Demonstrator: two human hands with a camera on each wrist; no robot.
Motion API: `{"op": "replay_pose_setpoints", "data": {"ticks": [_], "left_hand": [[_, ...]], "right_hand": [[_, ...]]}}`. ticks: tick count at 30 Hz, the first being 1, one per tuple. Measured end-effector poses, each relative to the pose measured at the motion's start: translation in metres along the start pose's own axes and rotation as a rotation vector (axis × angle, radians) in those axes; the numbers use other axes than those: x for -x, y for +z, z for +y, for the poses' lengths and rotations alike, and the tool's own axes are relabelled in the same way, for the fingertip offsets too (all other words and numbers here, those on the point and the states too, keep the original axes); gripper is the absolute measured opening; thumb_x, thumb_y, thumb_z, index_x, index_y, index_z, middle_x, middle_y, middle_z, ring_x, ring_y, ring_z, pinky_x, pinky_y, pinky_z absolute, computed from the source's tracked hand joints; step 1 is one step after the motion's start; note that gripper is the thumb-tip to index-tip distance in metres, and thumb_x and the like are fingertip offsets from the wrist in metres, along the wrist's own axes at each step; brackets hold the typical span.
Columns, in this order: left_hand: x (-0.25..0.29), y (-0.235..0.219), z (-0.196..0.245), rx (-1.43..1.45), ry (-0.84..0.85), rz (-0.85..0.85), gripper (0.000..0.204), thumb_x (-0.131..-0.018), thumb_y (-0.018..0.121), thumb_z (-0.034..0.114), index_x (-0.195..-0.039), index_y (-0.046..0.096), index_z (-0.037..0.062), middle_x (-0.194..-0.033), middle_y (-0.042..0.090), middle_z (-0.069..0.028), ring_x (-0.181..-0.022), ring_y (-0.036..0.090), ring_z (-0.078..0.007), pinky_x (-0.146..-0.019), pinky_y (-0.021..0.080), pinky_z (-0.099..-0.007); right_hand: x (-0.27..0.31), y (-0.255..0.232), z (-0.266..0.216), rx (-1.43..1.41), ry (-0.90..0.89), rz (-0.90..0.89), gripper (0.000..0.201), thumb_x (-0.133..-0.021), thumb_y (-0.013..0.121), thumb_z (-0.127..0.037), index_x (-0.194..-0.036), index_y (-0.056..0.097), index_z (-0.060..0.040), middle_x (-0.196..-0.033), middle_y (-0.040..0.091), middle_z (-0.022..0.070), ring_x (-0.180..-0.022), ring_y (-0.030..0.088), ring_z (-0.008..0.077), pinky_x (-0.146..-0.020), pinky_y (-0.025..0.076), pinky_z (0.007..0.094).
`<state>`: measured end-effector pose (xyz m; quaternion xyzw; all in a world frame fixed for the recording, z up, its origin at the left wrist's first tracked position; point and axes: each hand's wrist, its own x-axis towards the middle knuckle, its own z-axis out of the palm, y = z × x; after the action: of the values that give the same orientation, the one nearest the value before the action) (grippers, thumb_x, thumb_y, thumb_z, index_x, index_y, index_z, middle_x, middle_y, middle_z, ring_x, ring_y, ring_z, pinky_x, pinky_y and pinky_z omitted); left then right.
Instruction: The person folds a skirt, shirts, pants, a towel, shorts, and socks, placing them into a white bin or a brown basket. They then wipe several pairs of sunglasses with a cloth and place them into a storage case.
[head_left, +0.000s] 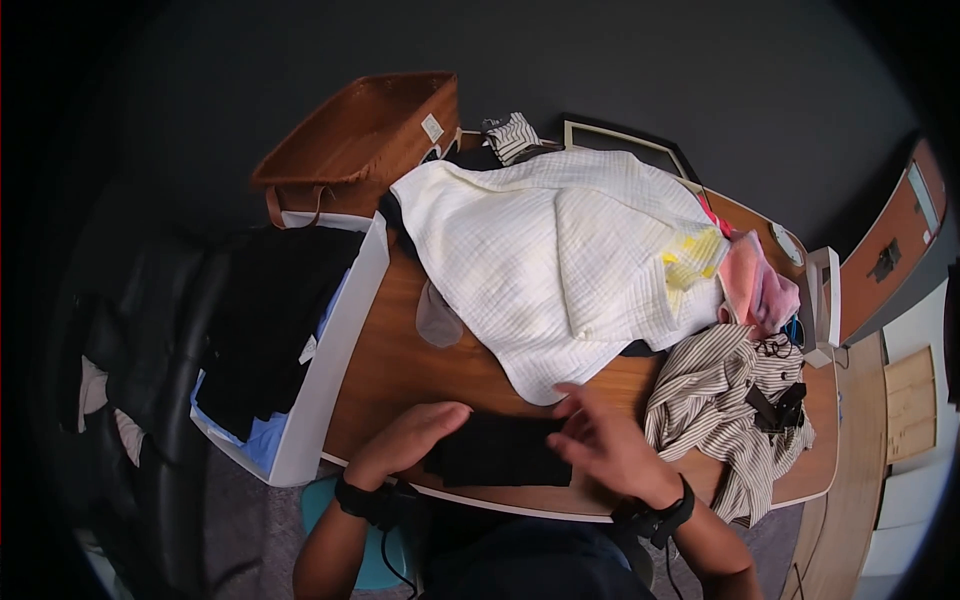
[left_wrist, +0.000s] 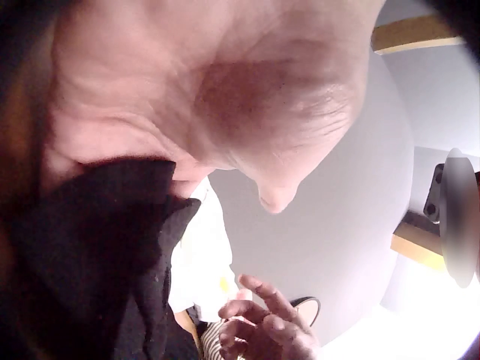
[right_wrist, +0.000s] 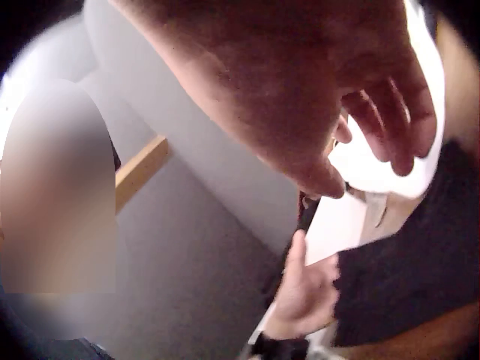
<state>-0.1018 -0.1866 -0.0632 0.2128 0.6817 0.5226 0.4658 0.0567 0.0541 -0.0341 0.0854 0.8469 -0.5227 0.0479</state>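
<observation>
At the near edge of the wooden table (head_left: 385, 375), touching the left end of a flat black cloth (head_left: 510, 452) with the left hand (head_left: 418, 436). Holding the thumb out straight and away from the fabric, while hiding the fingers behind the cloth, so not revealing whether they are curling or lying straight. Hovering the right hand (head_left: 605, 445) at the opposite end, loosely spreading slightly bent fingers and pinching nothing; not showing clearly whether any fingertip is touching the cloth. Wearing a dark band around each wrist.

Just beyond the black cloth, spreading wide across the table in broad creases, a white cloth (head_left: 500, 255) with yellow marks near its right end. Poking out from beneath its left edge, a small gray cloth (head_left: 438, 318). Lying rumpled to the right, a striped garment (head_left: 700, 400), with a pink cloth (head_left: 755, 285) bunching just behind it.

Farther out on the left, standing beside the table, a white box (head_left: 345, 370) containing black clothing (head_left: 270, 310) and blue fabric (head_left: 268, 440). Sitting at its far end, a brown basket (head_left: 410, 150). Lying behind the white cloth, a dark-edged frame (head_left: 620, 129).
</observation>
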Motion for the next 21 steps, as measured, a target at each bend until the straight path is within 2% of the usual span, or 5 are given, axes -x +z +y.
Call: {"op": "replay_pose_setpoints", "data": {"ticks": [10, 13, 16, 18, 21], "left_hand": [[0.001, 0.014, 0.010, -0.553, 0.107, 0.136, 0.055, -0.081, 0.074, 0.022, -0.128, 0.050, 0.0055, -0.109, 0.062, -0.0154, -0.090, 0.061, -0.0238, -0.082, 0.048, -0.0335], [0.001, 0.016, 0.015, -0.645, 0.096, 0.164, 0.056, -0.081, 0.073, 0.021, -0.129, 0.048, 0.0052, -0.113, 0.062, -0.0187, -0.095, 0.063, -0.0307, -0.083, 0.048, -0.0369], [0.001, 0.021, 0.022, -0.620, 0.133, 0.178, 0.055, -0.081, 0.073, 0.021, -0.128, 0.048, 0.0053, -0.114, 0.063, -0.0198, -0.101, 0.063, -0.0335, -0.083, 0.049, -0.0381], [0.004, 0.030, 0.041, -0.670, 0.095, 0.184, 0.054, -0.082, 0.072, 0.022, -0.127, 0.048, 0.0054, -0.113, 0.063, -0.0204, -0.103, 0.063, -0.0347, -0.083, 0.049, -0.0393], [-0.004, 0.044, 0.034, -0.576, 0.289, 0.192, 0.055, -0.083, 0.072, 0.024, -0.128, 0.047, 0.0051, -0.112, 0.064, -0.0206, -0.102, 0.064, -0.0348, -0.084, 0.049, -0.0396]], "right_hand": [[-0.002, 0.018, 0.026, 0.666, 0.050, 0.033, 0.049, -0.082, 0.071, -0.036, -0.116, 0.052, -0.0046, -0.096, 0.061, 0.0162, -0.087, 0.063, 0.0323, -0.075, 0.050, 0.0420], [-0.003, 0.012, 0.022, 0.541, -0.102, 0.019, 0.041, -0.082, 0.072, -0.033, -0.106, 0.054, -0.0051, -0.093, 0.059, 0.0158, -0.084, 0.062, 0.0285, -0.073, 0.050, 0.0388], [-0.004, 0.007, 0.010, 0.197, 0.281, -0.105, 0.032, -0.086, 0.070, -0.023, -0.106, 0.053, -0.0063, -0.096, 0.057, 0.0104, -0.085, 0.059, 0.0187, -0.076, 0.048, 0.0314], [-0.005, 0.020, 0.045, -0.173, -0.054, 0.020, 0.029, -0.089, 0.066, -0.014, -0.113, 0.051, -0.0062, -0.100, 0.054, 0.0049, -0.089, 0.053, 0.0112, -0.082, 0.046, 0.0269], [-0.005, 0.024, 0.044, -0.475, 0.018, -0.023, 0.034, -0.091, 0.065, -0.014, -0.119, 0.049, -0.0041, -0.102, 0.056, 0.0067, -0.094, 0.055, 0.0141, -0.080, 0.046, 0.0294]]}}
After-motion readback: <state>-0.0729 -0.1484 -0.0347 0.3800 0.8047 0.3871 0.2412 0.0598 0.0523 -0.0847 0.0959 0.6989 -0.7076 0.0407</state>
